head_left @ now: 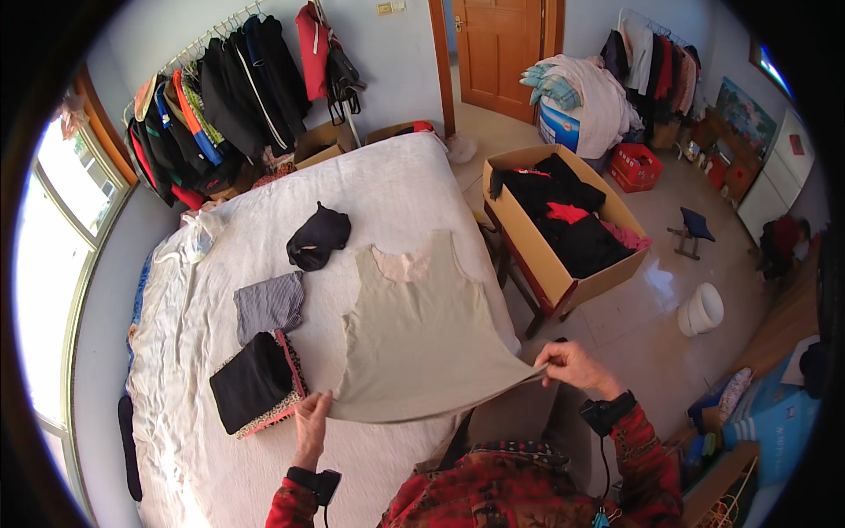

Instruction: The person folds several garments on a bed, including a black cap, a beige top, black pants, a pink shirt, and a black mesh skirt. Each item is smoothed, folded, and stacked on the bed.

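A pale grey-green tank top (418,330) lies spread on the bed, its neck end pointing away from me. Its hem is stretched wide between my two hands. My left hand (312,421) pinches the left hem corner, beside a folded stack. My right hand (576,365) grips the right hem corner, lifted past the bed's edge. In the stack, a folded black garment (253,380) rests on a leopard-print one with a pink edge (290,365). Just beyond lies a folded striped grey garment (269,305). Farther up is a crumpled black garment (319,236).
A white-covered bed (396,176) fills the left and middle. Right of it, an open cardboard box (607,286) full of clothes rests on a stand. Clothes racks (238,79) line the back wall. A white bucket (701,309), small stool (691,231) and red crate (635,167) stand on the floor.
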Tool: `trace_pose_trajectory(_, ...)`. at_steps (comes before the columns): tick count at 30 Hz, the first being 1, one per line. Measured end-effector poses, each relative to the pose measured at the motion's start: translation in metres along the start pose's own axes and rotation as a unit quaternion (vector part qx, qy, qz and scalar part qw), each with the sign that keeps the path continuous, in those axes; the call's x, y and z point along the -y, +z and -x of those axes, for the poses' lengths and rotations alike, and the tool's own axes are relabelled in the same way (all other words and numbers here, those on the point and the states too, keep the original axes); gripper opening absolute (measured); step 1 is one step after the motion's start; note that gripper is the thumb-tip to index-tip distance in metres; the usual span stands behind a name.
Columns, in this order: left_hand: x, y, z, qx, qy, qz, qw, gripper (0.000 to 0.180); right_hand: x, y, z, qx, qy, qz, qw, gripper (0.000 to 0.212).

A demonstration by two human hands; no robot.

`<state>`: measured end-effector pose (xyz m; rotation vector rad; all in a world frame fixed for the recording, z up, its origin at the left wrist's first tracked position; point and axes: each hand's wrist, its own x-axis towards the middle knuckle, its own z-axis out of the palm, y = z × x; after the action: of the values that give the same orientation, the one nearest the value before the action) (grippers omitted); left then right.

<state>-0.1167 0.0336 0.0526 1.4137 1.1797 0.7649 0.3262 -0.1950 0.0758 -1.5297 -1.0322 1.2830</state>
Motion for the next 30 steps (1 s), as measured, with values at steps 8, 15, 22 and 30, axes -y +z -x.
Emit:
trace_pose_trajectory(8, 0.074, -0.001, 0.031, 0.177, -0.110, -0.167, 0.964, 0.035, -0.065, 0.014, 0.009, 0.071, 0.090, 0.149, 0.982, 0.015)
trace_pose_trajectory(15, 0.053, 0.015, 0.028, 0.143, 0.021, -0.524, 0.839, 0.037, -0.072, 0.019, 0.008, 0.051, 0.001, 0.228, 0.972, 0.015)
trace_pose_trajectory(22, 0.032, 0.156, -0.004, 0.336, 0.022, -0.145, 0.930, 0.042, -0.054, 0.027, 0.018, 0.082, 0.098, -0.001, 0.992, 0.019)
trace_pose_trajectory(30, 0.012, 0.310, -0.104, 0.170, 0.197, -0.270, 0.927, 0.058, -0.040, 0.041, 0.016, 0.057, 0.042, 0.048, 0.996, 0.030)
